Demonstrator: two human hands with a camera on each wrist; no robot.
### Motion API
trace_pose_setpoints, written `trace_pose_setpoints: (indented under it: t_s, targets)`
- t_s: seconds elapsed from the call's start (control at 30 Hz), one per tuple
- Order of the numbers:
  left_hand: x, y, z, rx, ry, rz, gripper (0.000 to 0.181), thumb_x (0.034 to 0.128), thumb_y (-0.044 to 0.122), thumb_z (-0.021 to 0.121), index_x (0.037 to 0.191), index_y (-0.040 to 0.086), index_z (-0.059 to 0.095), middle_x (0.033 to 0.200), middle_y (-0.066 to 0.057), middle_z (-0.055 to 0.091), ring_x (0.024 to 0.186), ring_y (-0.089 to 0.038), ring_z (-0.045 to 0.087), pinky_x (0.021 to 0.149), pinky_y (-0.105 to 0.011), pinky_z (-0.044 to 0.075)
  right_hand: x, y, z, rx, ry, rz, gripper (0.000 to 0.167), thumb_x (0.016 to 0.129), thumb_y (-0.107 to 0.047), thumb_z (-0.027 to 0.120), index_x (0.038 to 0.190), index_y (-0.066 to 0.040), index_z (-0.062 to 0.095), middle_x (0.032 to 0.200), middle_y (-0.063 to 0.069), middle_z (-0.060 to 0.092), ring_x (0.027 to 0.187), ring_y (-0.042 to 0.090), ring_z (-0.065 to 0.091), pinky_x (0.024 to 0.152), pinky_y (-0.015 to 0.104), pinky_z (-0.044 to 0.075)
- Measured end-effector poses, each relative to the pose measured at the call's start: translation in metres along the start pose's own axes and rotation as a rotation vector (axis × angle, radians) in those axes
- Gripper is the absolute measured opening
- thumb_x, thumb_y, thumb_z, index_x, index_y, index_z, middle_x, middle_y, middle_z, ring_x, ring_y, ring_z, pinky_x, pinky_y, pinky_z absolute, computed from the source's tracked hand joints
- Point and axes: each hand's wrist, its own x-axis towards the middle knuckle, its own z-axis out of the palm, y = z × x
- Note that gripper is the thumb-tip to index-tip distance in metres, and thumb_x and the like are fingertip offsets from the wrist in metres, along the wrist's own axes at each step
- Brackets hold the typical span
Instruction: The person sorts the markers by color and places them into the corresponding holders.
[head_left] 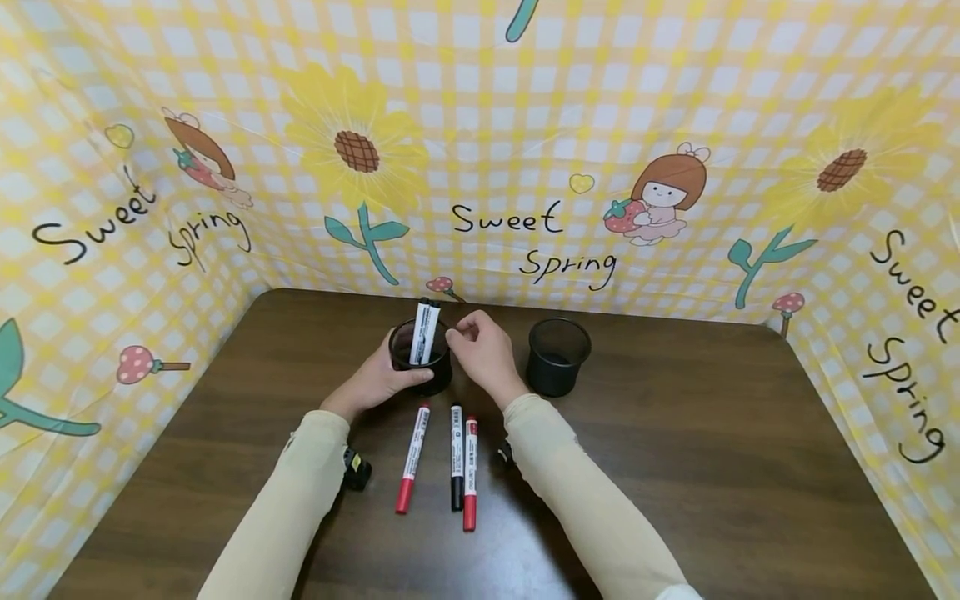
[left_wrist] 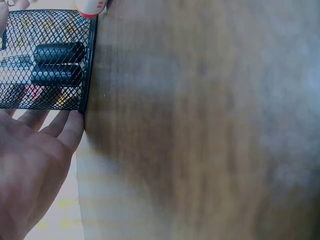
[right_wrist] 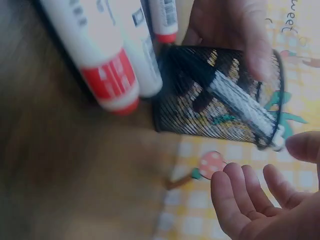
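My left hand (head_left: 372, 382) grips a black mesh pen cup (head_left: 442, 377), with the thumb across its near side. Two white-bodied markers (head_left: 424, 333) stand leaning in this cup, their upper ends above the rim. Through the mesh in the left wrist view, their black caps (left_wrist: 59, 64) show at the bottom. Beside the cup's right rim is my right hand (head_left: 487, 354). Its fingers (right_wrist: 245, 192) are loosely bent with nothing between them, and the thumb is close to a marker's end at the rim; whether it touches cannot be told.
A second black mesh cup (head_left: 555, 367) stands to the right. Nearer me on the wooden table (head_left: 675, 467) lie a red marker (head_left: 412, 458), a black marker (head_left: 457, 458) and another red marker (head_left: 470, 475). A checkered cloth (head_left: 480, 125) walls the back and sides.
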Motion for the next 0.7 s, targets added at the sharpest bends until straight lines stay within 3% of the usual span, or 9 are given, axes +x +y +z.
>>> trace_pose_setpoints:
  t_s: [0.17, 0.43, 0.53, 0.7]
  targets:
    - [0.0, -0.001, 0.0, 0.045, 0.015, -0.002, 0.087, 0.0892, 0.013, 0.079, 0.154, 0.001, 0.022, 0.15, -0.024, 0.039, 0.135, -0.037, 0.039, 0.112, -0.053, 0.028, -0.013, -0.007, -0.018, -0.129, -0.04, -0.081, 0.009, 0.097, -0.023, 0.065, 0.097, -0.014, 0.064, 0.084, 0.001, 0.061, 0.077, 0.019, 0.056, 0.068, 0.034, 0.047]
    - [-0.001, -0.004, -0.003, 0.079, 0.031, -0.004, 0.088, 0.0877, 0.021, 0.082, 0.153, 0.005, 0.025, 0.147, -0.02, 0.042, 0.133, -0.034, 0.042, 0.11, -0.052, 0.03, -0.043, -0.018, -0.029, -0.357, -0.277, -0.122, 0.014, 0.098, -0.021, 0.066, 0.085, -0.015, 0.064, 0.071, -0.004, 0.06, 0.061, 0.014, 0.055, 0.056, 0.029, 0.046]
    - [-0.001, -0.004, -0.003, 0.08, 0.03, -0.001, 0.088, 0.0881, 0.021, 0.082, 0.153, 0.004, 0.025, 0.147, -0.021, 0.042, 0.133, -0.035, 0.042, 0.11, -0.051, 0.03, -0.054, -0.017, -0.024, -0.359, -0.332, -0.095, 0.015, 0.098, -0.02, 0.067, 0.084, -0.015, 0.065, 0.066, -0.003, 0.059, 0.055, 0.013, 0.053, 0.052, 0.029, 0.044]
    - [-0.002, -0.002, -0.001, 0.082, 0.031, 0.001, 0.088, 0.0886, 0.022, 0.081, 0.153, 0.004, 0.024, 0.148, -0.021, 0.042, 0.134, -0.035, 0.041, 0.111, -0.052, 0.029, -0.067, -0.007, -0.011, -0.343, -0.348, -0.042, 0.011, 0.096, -0.02, 0.07, 0.092, -0.011, 0.067, 0.067, -0.002, 0.057, 0.056, 0.013, 0.052, 0.051, 0.028, 0.043]
